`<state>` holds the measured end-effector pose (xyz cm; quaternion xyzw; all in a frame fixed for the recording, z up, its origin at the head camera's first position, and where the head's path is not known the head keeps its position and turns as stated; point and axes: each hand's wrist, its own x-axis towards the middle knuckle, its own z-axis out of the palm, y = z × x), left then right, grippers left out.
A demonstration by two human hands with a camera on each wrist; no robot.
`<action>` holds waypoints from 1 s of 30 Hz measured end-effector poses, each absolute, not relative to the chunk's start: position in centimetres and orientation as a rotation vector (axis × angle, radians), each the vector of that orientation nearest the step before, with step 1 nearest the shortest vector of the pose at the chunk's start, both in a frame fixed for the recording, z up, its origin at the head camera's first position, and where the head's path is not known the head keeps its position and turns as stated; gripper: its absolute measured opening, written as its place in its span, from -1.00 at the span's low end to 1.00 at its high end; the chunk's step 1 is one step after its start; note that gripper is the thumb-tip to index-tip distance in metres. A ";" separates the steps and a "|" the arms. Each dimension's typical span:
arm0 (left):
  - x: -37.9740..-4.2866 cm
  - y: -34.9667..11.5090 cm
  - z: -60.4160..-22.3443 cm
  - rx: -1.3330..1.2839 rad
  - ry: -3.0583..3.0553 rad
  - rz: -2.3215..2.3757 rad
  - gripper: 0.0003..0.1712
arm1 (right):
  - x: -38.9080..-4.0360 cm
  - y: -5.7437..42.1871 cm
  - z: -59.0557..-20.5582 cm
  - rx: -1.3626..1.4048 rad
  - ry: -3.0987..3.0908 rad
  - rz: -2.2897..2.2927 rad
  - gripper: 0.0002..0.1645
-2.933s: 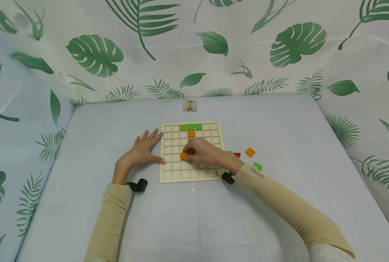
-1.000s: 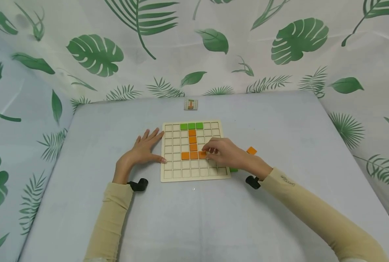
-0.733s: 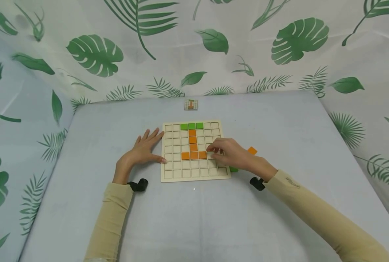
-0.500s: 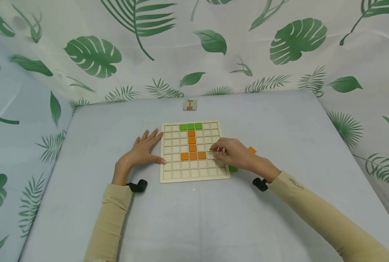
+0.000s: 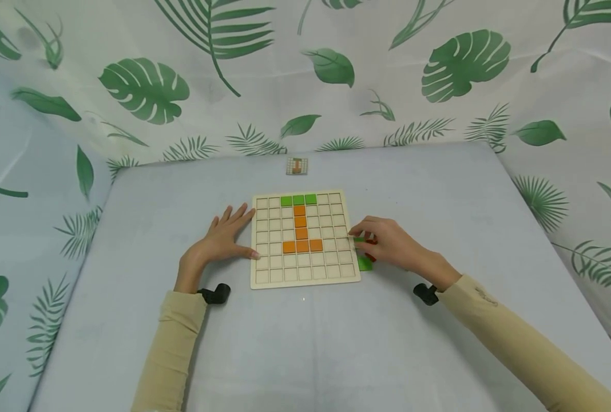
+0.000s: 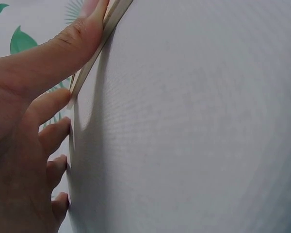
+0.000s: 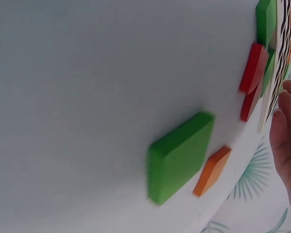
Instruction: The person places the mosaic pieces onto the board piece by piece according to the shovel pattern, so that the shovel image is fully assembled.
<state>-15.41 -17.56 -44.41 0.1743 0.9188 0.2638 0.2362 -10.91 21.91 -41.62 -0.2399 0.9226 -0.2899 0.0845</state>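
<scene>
A wooden grid board [image 5: 305,274] lies on the table. Three green tiles [image 5: 298,199] sit in its far row, with an orange column [image 5: 300,221] below them and three orange tiles [image 5: 302,246] across the column's foot. My left hand [image 5: 220,239] is spread at the board's left side, thumb and index finger touching its edge. Beyond the right edge, my right hand [image 5: 388,243] hovers with bent fingers, nothing visible between them. Under and beside it are a green tile [image 5: 365,264] and red tiles [image 7: 254,68], partly covered in the head view.
Behind the board lies a small picture card [image 5: 297,166] showing a grid pattern. The right wrist view shows a loose green tile [image 7: 182,158] and an orange tile [image 7: 212,171] on the white tabletop [image 7: 87,121]. A leaf-print cloth [image 5: 264,68] hangs behind the table.
My right hand has let go of an orange tile at the right end of the lower orange row and moved right, off the board. The left hand stays at the board's edge.
</scene>
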 end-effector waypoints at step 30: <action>-15.3 -17.4 -44.2 0.475 2.513 0.720 0.31 | -10.2 28.1 -42.5 -0.533 2.896 -0.740 -0.67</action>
